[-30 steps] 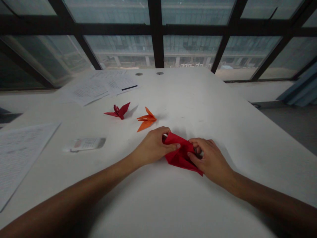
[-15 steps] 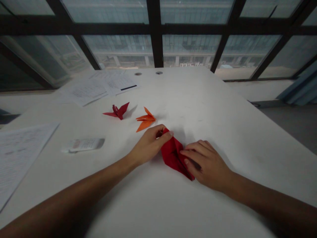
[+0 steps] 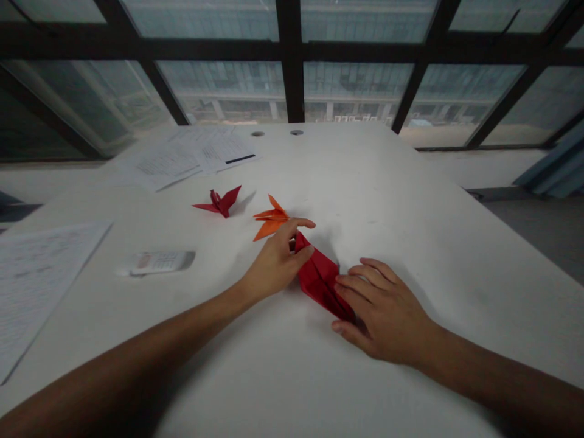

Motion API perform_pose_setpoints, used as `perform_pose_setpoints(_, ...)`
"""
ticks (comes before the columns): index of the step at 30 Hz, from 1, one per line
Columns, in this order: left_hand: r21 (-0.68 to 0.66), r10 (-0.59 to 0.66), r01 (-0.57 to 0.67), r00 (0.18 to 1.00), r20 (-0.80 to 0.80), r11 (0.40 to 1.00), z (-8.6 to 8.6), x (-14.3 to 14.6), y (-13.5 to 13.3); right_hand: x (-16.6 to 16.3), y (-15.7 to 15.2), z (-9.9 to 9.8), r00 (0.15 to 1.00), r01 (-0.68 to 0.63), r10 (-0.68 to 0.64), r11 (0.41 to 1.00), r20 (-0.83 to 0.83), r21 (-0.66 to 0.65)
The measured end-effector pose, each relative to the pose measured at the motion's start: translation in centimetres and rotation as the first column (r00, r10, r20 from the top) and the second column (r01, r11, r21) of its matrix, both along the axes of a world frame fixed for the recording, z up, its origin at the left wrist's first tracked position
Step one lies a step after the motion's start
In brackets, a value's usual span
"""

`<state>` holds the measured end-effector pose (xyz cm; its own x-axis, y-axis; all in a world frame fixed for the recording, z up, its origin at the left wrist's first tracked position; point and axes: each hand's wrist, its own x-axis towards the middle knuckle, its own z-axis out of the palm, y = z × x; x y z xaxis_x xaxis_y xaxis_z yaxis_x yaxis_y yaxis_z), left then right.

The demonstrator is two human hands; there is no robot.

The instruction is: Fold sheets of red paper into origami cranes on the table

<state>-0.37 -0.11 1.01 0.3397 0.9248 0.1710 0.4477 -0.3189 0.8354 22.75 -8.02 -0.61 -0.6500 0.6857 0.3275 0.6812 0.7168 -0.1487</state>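
Note:
A folded sheet of red origami paper lies slanted on the white table between my hands, with a crease running along its length. My left hand pinches its far left corner, thumb on top and index finger stretched out beyond the edge. Spread over the near right end of the paper, my right hand rests with its fingers apart and flat, its thumb out to the near side. The paper under those fingers is hidden. Just behind my left hand sits a folded orange paper piece, and left of it a red paper crane.
A white packet or eraser-like item lies left of my left forearm. Printed sheets are spread at the back left, another sheet at the left edge. Two round holes pierce the table near the windows.
My right hand has opened from a pinch and flattened over the paper, its thumb moving out nearer me. The paper lies flatter. My left index finger has lifted and straightened.

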Motion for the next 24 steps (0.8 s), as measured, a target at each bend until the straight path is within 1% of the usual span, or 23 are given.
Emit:
perform_pose_setpoints(3,0.101,-0.1,0.106,0.993,-0.059,0.989,0.2,-0.3,0.0,0.0,-0.1,0.0,0.999,0.034,-0.035,0.999,0.022,0.04)
perform_pose_setpoints(5,0.135,-0.17,0.179,0.982,-0.079,0.974,0.2,-0.6,0.2,0.0,-0.1,-0.2,0.998,0.058,-0.06,0.996,0.02,0.065)
perform_pose_setpoints(9,0.06,-0.305,0.309,0.95,-0.065,0.949,0.2,-1.4,0.7,-0.1,0.0,-0.5,0.993,0.112,-0.109,0.993,-0.053,0.043)
perform_pose_setpoints(11,0.042,-0.337,0.34,0.939,-0.062,0.94,0.0,-1.6,1.0,-0.1,0.1,-0.6,0.991,0.107,-0.105,0.994,-0.087,0.025)
perform_pose_setpoints(13,0.043,-0.304,0.308,0.949,-0.078,0.95,-0.5,-1.7,1.2,-0.1,0.2,-0.7,0.995,0.036,-0.034,0.999,-0.093,0.02)
perform_pose_setpoints(16,0.057,-0.203,0.208,0.976,-0.079,0.976,-1.4,-1.4,1.2,0.0,0.3,-0.8,0.992,-0.092,0.091,0.996,-0.085,-0.01)
perform_pose_setpoints(19,0.073,-0.146,0.149,0.988,-0.044,0.986,-2.0,-1.1,0.9,0.0,0.1,-0.7,0.989,-0.122,0.118,0.992,-0.085,-0.043)
perform_pose_setpoints(22,0.077,-0.113,0.114,0.993,-0.018,0.99,-2.3,-0.8,0.5,0.0,-0.1,-0.5,0.987,-0.135,0.127,0.988,-0.094,-0.078)
perform_pose_setpoints(24,0.066,-0.09,0.088,0.995,0.029,0.994,-2.5,-0.7,0.3,0.0,-0.3,-0.3,0.987,-0.146,0.137,0.984,-0.089,-0.104)
